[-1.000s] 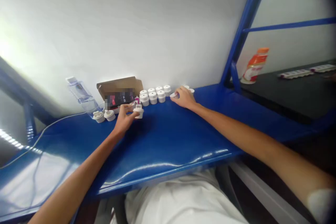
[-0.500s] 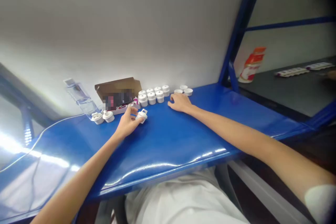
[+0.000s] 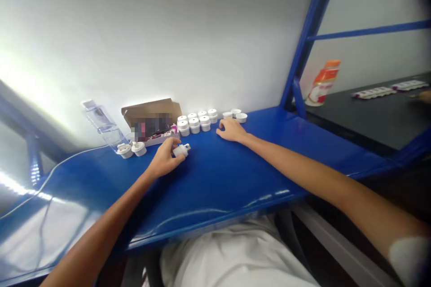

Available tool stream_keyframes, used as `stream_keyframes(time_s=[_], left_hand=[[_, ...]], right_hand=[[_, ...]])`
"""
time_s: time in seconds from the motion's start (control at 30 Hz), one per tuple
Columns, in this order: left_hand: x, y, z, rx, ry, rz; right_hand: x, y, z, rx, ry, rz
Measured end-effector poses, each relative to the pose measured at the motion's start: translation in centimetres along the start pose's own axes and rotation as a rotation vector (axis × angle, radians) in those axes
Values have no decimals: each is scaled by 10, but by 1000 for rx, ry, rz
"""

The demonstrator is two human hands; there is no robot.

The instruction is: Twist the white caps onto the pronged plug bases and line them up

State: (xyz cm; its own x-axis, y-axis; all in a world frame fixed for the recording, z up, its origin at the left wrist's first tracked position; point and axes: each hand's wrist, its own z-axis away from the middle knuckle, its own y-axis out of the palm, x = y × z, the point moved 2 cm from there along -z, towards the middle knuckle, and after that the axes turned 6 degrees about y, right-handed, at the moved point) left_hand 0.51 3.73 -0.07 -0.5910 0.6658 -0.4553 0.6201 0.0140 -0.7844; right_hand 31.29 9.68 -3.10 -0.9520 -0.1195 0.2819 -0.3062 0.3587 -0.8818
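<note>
Two hands on blue bench [image 3: 235,175].
Left hand [image 3: 164,160] grips white plug [image 3: 181,149]; right hand [image 3: 230,130] flat, empty, near caps [image 3: 197,122].

Cardboard box [image 3: 151,110]: open, against the wall.
Clear plastic container [image 3: 101,121]: tilted, left of the box.
Cable [image 3: 67,159]: runs leftward along the blue table [image 3: 235,175].
Orange-capped bottle [image 3: 321,83]: upright on the dark bench [image 3: 370,116].
White strips [image 3: 390,89]: flat on that bench.
</note>
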Motion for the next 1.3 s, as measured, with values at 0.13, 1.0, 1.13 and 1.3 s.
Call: stream_keyframes(time_s=[0.13,1.0,1.13,1.3], left_hand=[[-2,-4,-2,61,120,-119],[11,-33,2,98,-315,-616],[16,-46,5,91,-407,-680],[25,-52,6,99,-475,-745]], right_hand=[[-6,5,-4,7,-19,-42],[-4,10,-3,97,-210,-312],[-8,12,-10,86,-192,-283],[-8,7,-29,144,-153,-142]])
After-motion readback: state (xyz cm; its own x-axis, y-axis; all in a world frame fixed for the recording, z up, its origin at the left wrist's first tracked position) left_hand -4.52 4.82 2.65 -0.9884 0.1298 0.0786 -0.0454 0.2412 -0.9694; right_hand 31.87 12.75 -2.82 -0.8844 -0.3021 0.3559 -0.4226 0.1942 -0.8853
